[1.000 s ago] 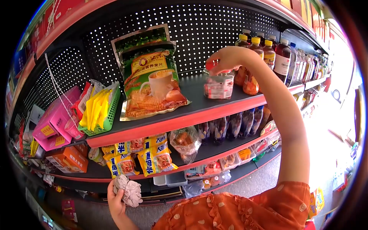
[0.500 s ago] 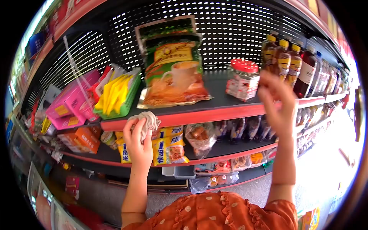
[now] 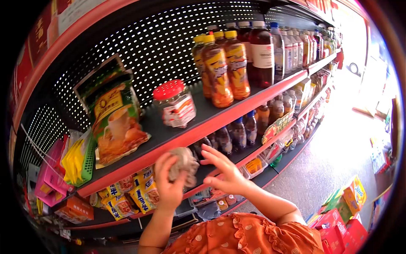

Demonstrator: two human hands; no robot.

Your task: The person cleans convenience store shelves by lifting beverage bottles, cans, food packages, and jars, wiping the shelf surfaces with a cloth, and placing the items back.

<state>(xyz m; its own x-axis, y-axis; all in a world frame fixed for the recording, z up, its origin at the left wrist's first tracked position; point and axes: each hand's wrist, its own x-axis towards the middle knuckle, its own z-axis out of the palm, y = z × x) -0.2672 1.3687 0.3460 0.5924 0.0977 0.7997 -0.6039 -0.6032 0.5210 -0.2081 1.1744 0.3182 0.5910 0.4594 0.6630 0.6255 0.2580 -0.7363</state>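
Observation:
A crumpled greyish cloth (image 3: 184, 166) is gripped in my left hand (image 3: 169, 180), in front of the upper shelf's red edge. Just to its right, my right hand (image 3: 224, 171) has its fingers spread and holds nothing; its fingertips are near the cloth. Behind and above them, a clear jar with a red lid (image 3: 174, 103) stands upright on the shelf. Left of the jar leans a green and brown cereal bag (image 3: 113, 116). Yellow-capped bottles (image 3: 218, 72) stand right of the jar.
The upper shelf's red edge (image 3: 270, 94) runs diagonally across. A green basket (image 3: 87, 163) with yellow packets and a pink box (image 3: 50, 175) sit at the left. Yellow snack packs (image 3: 145, 194) hang below. Coloured boxes (image 3: 338, 226) lie at the lower right.
The view has turned right. My right hand has left the jar, which stays on the shelf, and come beside the cloth. My left hand has risen from low down, still holding the cloth.

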